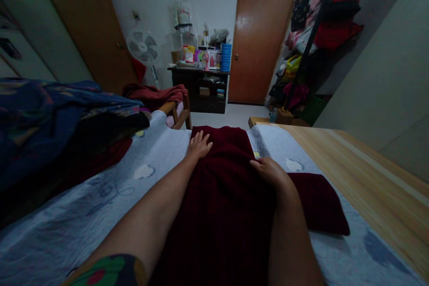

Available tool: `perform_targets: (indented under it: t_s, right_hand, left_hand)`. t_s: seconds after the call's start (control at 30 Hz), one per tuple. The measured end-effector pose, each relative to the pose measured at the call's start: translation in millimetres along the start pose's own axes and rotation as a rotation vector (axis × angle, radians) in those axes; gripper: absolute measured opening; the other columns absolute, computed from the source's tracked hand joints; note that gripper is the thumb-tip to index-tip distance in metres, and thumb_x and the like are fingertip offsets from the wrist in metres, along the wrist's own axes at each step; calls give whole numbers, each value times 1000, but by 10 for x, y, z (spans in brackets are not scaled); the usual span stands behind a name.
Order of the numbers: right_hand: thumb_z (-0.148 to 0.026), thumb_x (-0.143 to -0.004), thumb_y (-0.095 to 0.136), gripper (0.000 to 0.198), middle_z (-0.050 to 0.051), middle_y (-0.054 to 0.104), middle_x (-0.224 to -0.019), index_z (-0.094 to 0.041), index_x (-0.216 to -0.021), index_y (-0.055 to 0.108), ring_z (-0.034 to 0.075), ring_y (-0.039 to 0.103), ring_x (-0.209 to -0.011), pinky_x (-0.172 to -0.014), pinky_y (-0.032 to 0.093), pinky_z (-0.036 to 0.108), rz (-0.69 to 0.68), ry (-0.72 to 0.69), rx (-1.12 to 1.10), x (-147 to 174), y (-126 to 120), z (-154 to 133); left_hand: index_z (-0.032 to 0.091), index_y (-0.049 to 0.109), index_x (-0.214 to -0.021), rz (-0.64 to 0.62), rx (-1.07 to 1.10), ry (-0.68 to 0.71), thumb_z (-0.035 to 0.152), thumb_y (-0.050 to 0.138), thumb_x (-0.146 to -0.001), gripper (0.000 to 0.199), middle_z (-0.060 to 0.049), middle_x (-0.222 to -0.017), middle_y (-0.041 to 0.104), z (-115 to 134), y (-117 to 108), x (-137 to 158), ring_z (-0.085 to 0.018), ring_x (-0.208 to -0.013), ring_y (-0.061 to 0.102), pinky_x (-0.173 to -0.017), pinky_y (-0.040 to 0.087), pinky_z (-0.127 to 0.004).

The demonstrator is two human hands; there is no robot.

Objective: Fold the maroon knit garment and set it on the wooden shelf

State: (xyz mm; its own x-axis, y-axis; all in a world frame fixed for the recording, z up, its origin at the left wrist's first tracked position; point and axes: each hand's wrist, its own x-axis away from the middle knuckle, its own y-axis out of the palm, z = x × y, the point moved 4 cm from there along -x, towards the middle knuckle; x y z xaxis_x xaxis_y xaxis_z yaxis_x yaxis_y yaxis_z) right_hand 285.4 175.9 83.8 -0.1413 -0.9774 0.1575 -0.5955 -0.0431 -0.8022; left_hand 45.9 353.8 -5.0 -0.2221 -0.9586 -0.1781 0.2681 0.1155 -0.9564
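Note:
A long dark maroon cloth (231, 205) lies lengthwise on the bed in front of me, its far end near the bed's edge. My left hand (200, 144) rests flat on its far left part with the fingers spread. At the cloth's right edge, my right hand (270, 170) is closed on the fabric, its fingers partly hidden. Shallow creases run between the two hands. Beside my right forearm sits a folded maroon cloth (320, 203), partly covered by that arm.
A light blue patterned sheet (144, 152) covers the bed. Blue patterned and dark clothes (67, 120) are heaped at left. A wooden board (368, 161) runs along the right. Beyond stand a fan (144, 47), a dark cabinet (201, 89) and hanging bags (338, 22).

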Motion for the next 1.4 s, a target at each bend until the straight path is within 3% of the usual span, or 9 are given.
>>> perform_targets:
  t_s: [0.07, 0.17, 0.33, 0.47, 0.77, 0.9, 1.07, 1.2, 1.4]
  right_hand:
    - [-19, -82, 53, 19, 6, 70, -76, -16, -78, 71, 16, 62, -67, -62, 41, 25, -24, -11, -9, -18, 33, -1]
    - [-11, -76, 54, 20, 5, 71, -83, -16, -87, 70, 15, 62, -71, -63, 40, 24, -36, -33, -62, 8, 15, -19]
    - [-40, -80, 60, 26, 5, 69, -77, -18, -90, 68, 16, 61, -68, -57, 39, 25, 97, 3, -150, 262, -328, -119]
    - [-45, -81, 58, 29, 4, 66, -69, -19, -90, 67, 17, 59, -63, -54, 36, 26, 255, 35, -117, 420, -582, -131]
    - [-37, -84, 54, 25, 7, 70, -86, -18, -89, 69, 19, 62, -78, -65, 40, 27, 220, -5, -46, 230, -372, -99]
    - [-26, -82, 54, 21, 8, 70, -89, -17, -94, 68, 19, 63, -79, -67, 41, 27, 318, -42, -67, 198, -385, -113]
    - [-24, -81, 54, 20, 6, 69, -81, -18, -95, 67, 18, 62, -73, -64, 41, 27, 353, -65, -134, 207, -408, -119]
    - [-29, -82, 54, 21, 5, 68, -78, -19, -96, 66, 18, 62, -71, -63, 41, 27, 327, -110, -163, 327, -487, -239]
    - [-32, -85, 52, 27, 6, 70, -90, -20, -106, 64, 18, 63, -76, -67, 43, 28, 371, -146, -176, 582, -703, -376]
  left_hand:
    - [23, 36, -145, 3, -22, -5, 51, 35, -92, 60, -8, -158, 21, -6, 12, -3, -29, -144, 18, -114, 20, -44]
    - [23, 34, -146, 8, -53, -13, 51, 34, -93, 60, -8, -158, 21, -6, 24, 2, -29, -144, 18, -114, 20, -43]
    - [22, 33, -147, 6, -71, -17, 52, 31, -93, 61, -9, -158, 21, 10, 12, 16, -28, -144, 19, -114, 21, -42]
    - [23, 34, -146, 9, -66, -23, 51, 33, -93, 60, -8, -157, 22, 12, -1, 18, -28, -144, 20, -114, 21, -43]
    - [22, 45, -139, 118, -103, 11, 37, 39, -92, 49, -9, -153, 32, 99, -101, 111, -29, -140, 26, -112, 23, -43]
    - [21, 55, -129, 40, -83, 26, 32, 39, -91, 42, -12, -143, 44, 198, -188, 130, -32, -133, 35, -107, 30, -46]
    - [18, 52, -131, -169, -33, 41, 41, 37, -92, 47, -12, -135, 54, 305, -194, 178, -27, -125, 48, -102, 37, -37]
    - [20, 43, -140, -289, 16, 69, 57, 28, -92, 63, -10, -148, 41, 370, -133, 359, -27, -137, 35, -109, 29, -38]
    - [20, 26, -149, -289, 45, -4, 58, 14, -93, 69, -8, -158, 18, 398, -57, 549, -27, -146, 9, -116, 13, -42]
